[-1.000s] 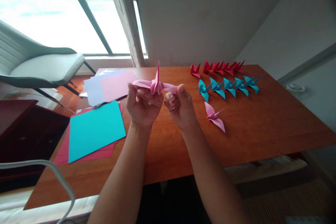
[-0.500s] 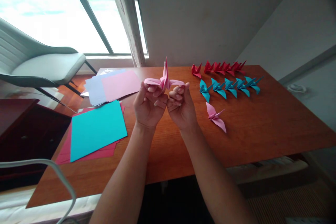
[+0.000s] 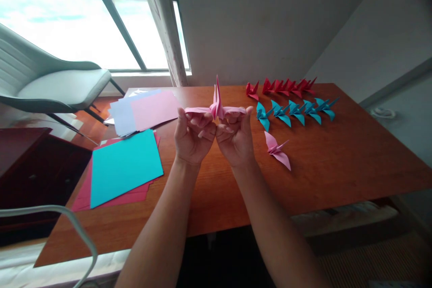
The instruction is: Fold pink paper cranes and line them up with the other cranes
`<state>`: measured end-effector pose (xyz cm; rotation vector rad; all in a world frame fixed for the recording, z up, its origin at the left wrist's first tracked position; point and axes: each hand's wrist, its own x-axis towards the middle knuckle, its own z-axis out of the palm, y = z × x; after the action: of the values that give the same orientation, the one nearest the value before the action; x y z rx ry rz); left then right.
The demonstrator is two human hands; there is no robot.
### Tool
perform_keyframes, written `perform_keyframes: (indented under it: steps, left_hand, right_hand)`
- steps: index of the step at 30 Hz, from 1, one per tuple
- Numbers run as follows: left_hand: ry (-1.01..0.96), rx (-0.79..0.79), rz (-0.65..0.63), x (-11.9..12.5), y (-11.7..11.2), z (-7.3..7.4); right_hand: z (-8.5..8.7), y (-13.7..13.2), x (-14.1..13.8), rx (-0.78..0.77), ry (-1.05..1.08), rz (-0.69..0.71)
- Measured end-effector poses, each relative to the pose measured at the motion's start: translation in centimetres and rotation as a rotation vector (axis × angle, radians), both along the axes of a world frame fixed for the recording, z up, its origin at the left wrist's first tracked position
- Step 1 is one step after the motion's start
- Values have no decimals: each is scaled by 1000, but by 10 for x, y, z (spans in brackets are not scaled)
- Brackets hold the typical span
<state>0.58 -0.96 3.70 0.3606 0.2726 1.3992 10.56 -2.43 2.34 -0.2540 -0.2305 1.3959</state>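
- The left hand point(image 3: 195, 141) is grasping one wing of a pink paper crane point(image 3: 217, 110) between thumb and fingers.
- The right hand point(image 3: 235, 144) is grasping the other wing in the same manner, so the wings spread sideways.
- This crane is in the air, above the surface point(image 3: 337, 157).
- A second pink crane point(image 3: 276, 147) lies to the right of the hands, in front of blue cranes point(image 3: 297, 111) and red cranes point(image 3: 278, 87).
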Motion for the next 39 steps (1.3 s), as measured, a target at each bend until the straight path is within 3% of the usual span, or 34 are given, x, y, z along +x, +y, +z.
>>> perform_keyframes:
  steps: [6, 12, 19, 24, 32, 39]
  left_hand:
    - [-27, -30, -2, 3, 0, 3]
    - [71, 26, -55, -1, 0, 1]
    - [279, 133, -155, -6, 5, -13]
    - [213, 129, -158, -5, 7, -19]
    - [229, 27, -180, -1, 6, -15]
    - [77, -4, -125, 0, 3, -7]
  right_hand:
    - [2, -3, -1, -40, -39, -12]
    - [2, -2, 3, -42, -58, -13]
    - [0, 1, 11, 4, -181, 70]
    - [-3, 2, 7, 1, -206, 60]
    - [-6, 3, 3, -62, -336, -3]
    - [-6, 2, 1, -55, -284, 86]
